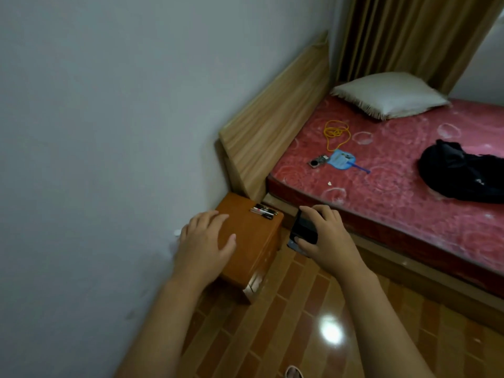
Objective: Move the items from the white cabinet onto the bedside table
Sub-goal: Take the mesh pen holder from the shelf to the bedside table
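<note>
The small orange-brown bedside table [256, 236] stands in the corner between the wall and the bed. Several dark pens or markers [264, 211] lie at its far right edge. My left hand [203, 238] hovers flat over the table's near left part, fingers apart and holding nothing. My right hand [326, 236] grips a flat black box-like object [303, 227] from above, just right of the table and over the floor. A second dark piece shows under it; what it is I cannot tell. The white cabinet is out of view.
A bed with a red mattress [387, 181] fills the right side, with a wooden headboard [275, 124], a pillow [390, 95], a yellow cord [336, 133], a blue fan [342, 159], a small device [317, 161] and black clothing [461, 173]. The floor is glossy brown tile [286, 328].
</note>
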### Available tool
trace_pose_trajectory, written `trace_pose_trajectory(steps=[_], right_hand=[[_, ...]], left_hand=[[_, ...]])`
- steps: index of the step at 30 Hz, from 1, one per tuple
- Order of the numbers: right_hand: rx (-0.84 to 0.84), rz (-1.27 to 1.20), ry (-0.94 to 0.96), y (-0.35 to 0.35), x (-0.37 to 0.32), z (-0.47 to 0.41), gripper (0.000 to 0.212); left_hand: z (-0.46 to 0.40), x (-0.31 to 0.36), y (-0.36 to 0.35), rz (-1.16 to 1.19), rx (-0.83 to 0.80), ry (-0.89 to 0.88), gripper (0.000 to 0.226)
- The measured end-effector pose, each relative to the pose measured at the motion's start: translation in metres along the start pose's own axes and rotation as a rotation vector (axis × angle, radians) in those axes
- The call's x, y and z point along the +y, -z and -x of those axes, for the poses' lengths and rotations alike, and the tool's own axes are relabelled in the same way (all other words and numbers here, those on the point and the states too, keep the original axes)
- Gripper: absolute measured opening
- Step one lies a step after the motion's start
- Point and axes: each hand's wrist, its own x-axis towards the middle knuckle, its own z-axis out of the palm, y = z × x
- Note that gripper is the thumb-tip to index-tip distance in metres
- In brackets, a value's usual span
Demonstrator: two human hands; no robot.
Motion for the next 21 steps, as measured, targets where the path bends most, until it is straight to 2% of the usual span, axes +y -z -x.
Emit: trace_pose_trajectory(steps=[10, 21], right_hand=[[-0.082, -0.013, 0.031, -0.054, -0.035, -0.113, 0.073], [-0.18, 0.085, -0.068, -0.153, -0.068, -0.253, 0.078]], left_hand=[[-0.087, -0.081, -0.012, 0.044, -0.024, 0.043, 0.061], [-0.232, -0.217, -0.052, 0.134, -0.153, -0.045, 0.063]])
